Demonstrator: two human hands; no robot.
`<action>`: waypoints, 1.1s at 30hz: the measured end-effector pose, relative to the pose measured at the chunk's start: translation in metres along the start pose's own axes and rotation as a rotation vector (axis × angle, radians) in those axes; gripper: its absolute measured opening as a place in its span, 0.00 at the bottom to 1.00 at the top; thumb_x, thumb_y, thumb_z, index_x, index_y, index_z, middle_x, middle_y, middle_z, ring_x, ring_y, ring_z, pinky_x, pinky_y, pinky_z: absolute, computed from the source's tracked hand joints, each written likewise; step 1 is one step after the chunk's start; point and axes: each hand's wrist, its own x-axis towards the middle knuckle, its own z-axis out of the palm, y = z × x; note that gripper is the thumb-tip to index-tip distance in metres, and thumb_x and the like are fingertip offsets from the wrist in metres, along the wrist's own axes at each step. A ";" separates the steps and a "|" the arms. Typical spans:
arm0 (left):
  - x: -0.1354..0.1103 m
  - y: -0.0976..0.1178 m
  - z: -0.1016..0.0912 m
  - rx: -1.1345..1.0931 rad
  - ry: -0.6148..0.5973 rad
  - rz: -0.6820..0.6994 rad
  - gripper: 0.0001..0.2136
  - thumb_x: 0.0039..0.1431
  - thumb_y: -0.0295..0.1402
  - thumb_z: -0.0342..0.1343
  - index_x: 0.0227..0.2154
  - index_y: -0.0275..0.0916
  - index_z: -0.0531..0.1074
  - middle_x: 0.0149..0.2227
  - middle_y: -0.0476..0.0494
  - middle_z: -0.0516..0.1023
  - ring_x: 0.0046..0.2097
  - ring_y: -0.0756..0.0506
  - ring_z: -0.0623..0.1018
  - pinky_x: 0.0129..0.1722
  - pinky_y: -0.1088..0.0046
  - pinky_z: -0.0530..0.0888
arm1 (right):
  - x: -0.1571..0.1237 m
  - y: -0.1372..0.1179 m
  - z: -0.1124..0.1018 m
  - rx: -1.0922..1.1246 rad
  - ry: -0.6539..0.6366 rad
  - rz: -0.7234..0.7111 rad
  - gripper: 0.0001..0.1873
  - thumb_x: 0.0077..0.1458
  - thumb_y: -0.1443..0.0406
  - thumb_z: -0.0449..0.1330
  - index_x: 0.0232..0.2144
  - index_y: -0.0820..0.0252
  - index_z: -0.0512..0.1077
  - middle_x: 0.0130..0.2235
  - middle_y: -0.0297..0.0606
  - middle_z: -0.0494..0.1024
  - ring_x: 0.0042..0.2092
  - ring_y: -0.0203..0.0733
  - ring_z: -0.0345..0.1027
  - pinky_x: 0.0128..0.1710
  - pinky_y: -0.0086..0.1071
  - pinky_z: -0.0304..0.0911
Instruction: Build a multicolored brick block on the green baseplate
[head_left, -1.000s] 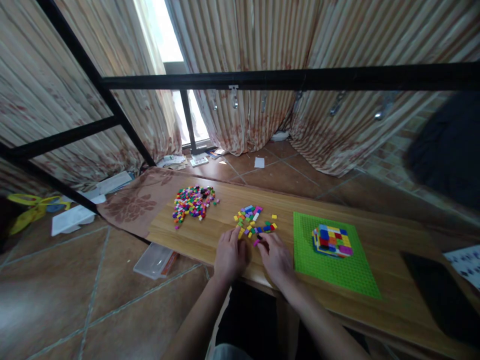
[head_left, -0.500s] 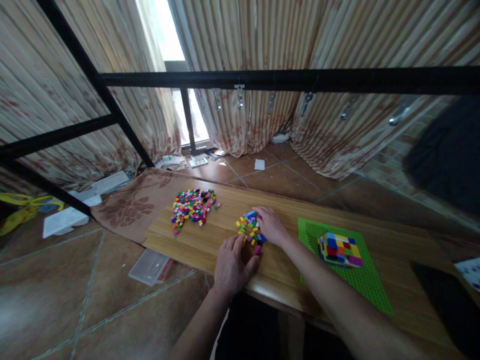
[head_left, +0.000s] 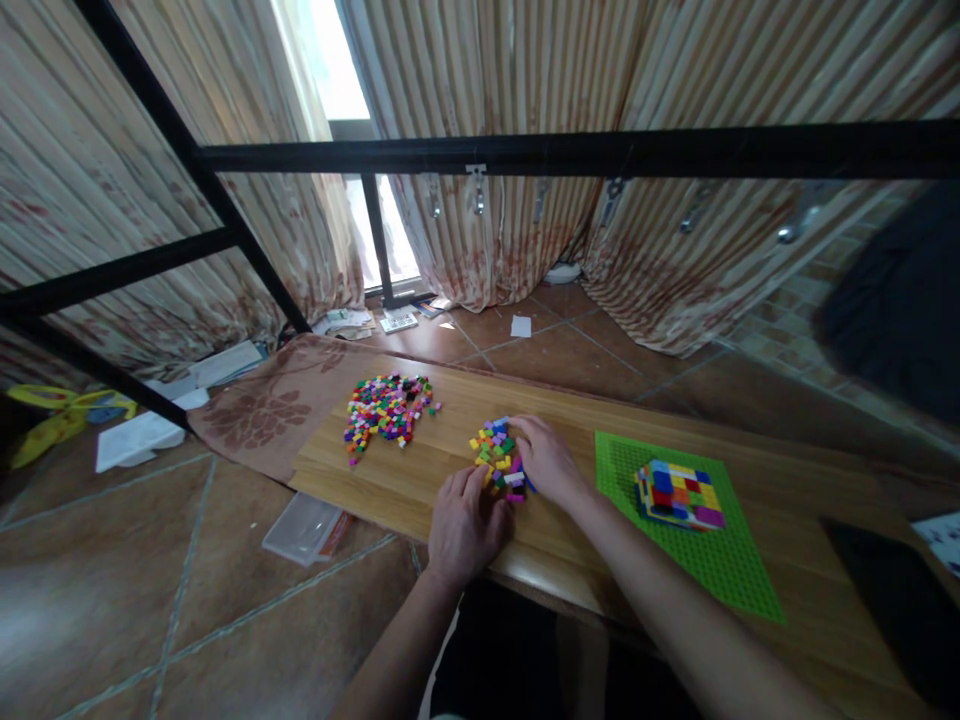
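A brick block (head_left: 681, 497) stands assembled within the baseplate's (head_left: 739, 580) edges; loose bricks (head_left: 491, 448) remain between half-curled left hand (head_left: 465, 525) and right hand (head_left: 551, 466), grip unclear.

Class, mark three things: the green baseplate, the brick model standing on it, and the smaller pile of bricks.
Green baseplate (head_left: 726, 562): head view, on its bare studded surface.
Brick model (head_left: 681, 488): head view, on its multicoloured top.
Smaller pile of bricks (head_left: 501, 464): head view, near its middle.

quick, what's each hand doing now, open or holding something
Left hand: open, thumb apart from fingers, beside the small brick pile.
Right hand: at the pile's right side; cannot tell whether it holds a brick.
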 end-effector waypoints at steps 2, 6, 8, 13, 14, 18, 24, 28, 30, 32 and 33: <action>0.000 0.000 0.000 0.000 0.009 -0.002 0.20 0.58 0.35 0.54 0.53 0.39 0.64 0.49 0.38 0.72 0.50 0.42 0.71 0.52 0.60 0.70 | 0.019 0.001 0.007 -0.042 -0.040 -0.014 0.22 0.55 0.74 0.48 0.51 0.64 0.69 0.53 0.47 0.71 0.55 0.45 0.62 0.57 0.40 0.56; 0.000 0.000 0.001 -0.023 0.031 -0.010 0.19 0.57 0.35 0.54 0.52 0.39 0.65 0.48 0.39 0.72 0.49 0.42 0.72 0.51 0.59 0.70 | 0.038 0.001 0.021 -0.040 -0.123 -0.084 0.23 0.53 0.76 0.50 0.49 0.59 0.71 0.53 0.43 0.72 0.55 0.44 0.63 0.56 0.39 0.56; 0.000 0.000 0.002 -0.035 0.037 -0.014 0.19 0.58 0.34 0.53 0.52 0.39 0.65 0.48 0.38 0.72 0.49 0.42 0.72 0.51 0.60 0.70 | 0.034 0.000 0.024 -0.038 -0.160 -0.114 0.23 0.52 0.77 0.51 0.47 0.57 0.73 0.52 0.41 0.73 0.54 0.43 0.63 0.55 0.39 0.58; 0.001 -0.001 0.001 -0.034 0.035 -0.002 0.18 0.59 0.35 0.52 0.51 0.39 0.65 0.48 0.38 0.72 0.50 0.42 0.72 0.51 0.62 0.70 | 0.004 -0.009 0.014 -0.002 -0.186 -0.183 0.21 0.53 0.77 0.51 0.44 0.57 0.74 0.50 0.41 0.75 0.53 0.43 0.64 0.53 0.38 0.60; 0.001 -0.002 0.000 -0.034 0.032 0.000 0.18 0.59 0.35 0.52 0.51 0.39 0.65 0.48 0.38 0.72 0.50 0.42 0.72 0.51 0.62 0.70 | -0.002 -0.010 0.010 0.014 -0.181 -0.194 0.21 0.53 0.77 0.50 0.44 0.58 0.74 0.49 0.41 0.75 0.52 0.43 0.65 0.52 0.38 0.60; 0.001 -0.002 -0.001 -0.038 0.036 -0.002 0.16 0.60 0.35 0.51 0.51 0.38 0.66 0.48 0.38 0.73 0.50 0.42 0.72 0.52 0.62 0.70 | -0.017 -0.002 -0.008 0.009 -0.074 -0.112 0.22 0.53 0.76 0.48 0.45 0.57 0.74 0.49 0.42 0.75 0.52 0.43 0.65 0.53 0.39 0.60; 0.001 -0.002 0.000 -0.028 0.057 -0.018 0.15 0.60 0.34 0.50 0.50 0.38 0.66 0.47 0.39 0.73 0.49 0.43 0.72 0.51 0.63 0.70 | -0.031 0.025 -0.015 -0.098 0.064 0.115 0.24 0.52 0.77 0.46 0.47 0.66 0.72 0.51 0.50 0.73 0.54 0.47 0.64 0.56 0.44 0.57; 0.001 -0.003 0.002 -0.025 0.053 -0.019 0.15 0.61 0.31 0.49 0.50 0.37 0.66 0.46 0.39 0.72 0.49 0.43 0.72 0.52 0.63 0.70 | -0.045 0.015 -0.007 0.084 0.072 0.083 0.23 0.53 0.75 0.46 0.48 0.62 0.71 0.52 0.46 0.72 0.55 0.45 0.64 0.58 0.44 0.57; 0.002 -0.004 0.003 -0.024 0.059 -0.015 0.14 0.61 0.30 0.47 0.49 0.37 0.66 0.46 0.39 0.72 0.49 0.44 0.72 0.51 0.63 0.70 | -0.051 0.009 -0.007 0.189 0.092 0.076 0.23 0.53 0.74 0.46 0.49 0.60 0.71 0.52 0.43 0.72 0.55 0.43 0.64 0.58 0.43 0.58; 0.002 -0.004 0.003 -0.023 0.065 -0.011 0.14 0.61 0.28 0.46 0.49 0.37 0.67 0.46 0.39 0.73 0.48 0.44 0.72 0.51 0.63 0.71 | -0.057 0.007 -0.009 0.229 0.146 0.099 0.23 0.54 0.73 0.46 0.49 0.59 0.70 0.53 0.42 0.72 0.56 0.42 0.63 0.59 0.43 0.57; 0.002 -0.005 0.003 -0.022 0.067 -0.009 0.14 0.61 0.28 0.46 0.49 0.37 0.67 0.46 0.39 0.73 0.48 0.44 0.72 0.50 0.63 0.71 | -0.060 0.007 -0.011 0.226 0.184 0.123 0.23 0.54 0.73 0.46 0.49 0.59 0.71 0.53 0.43 0.71 0.56 0.43 0.63 0.59 0.44 0.57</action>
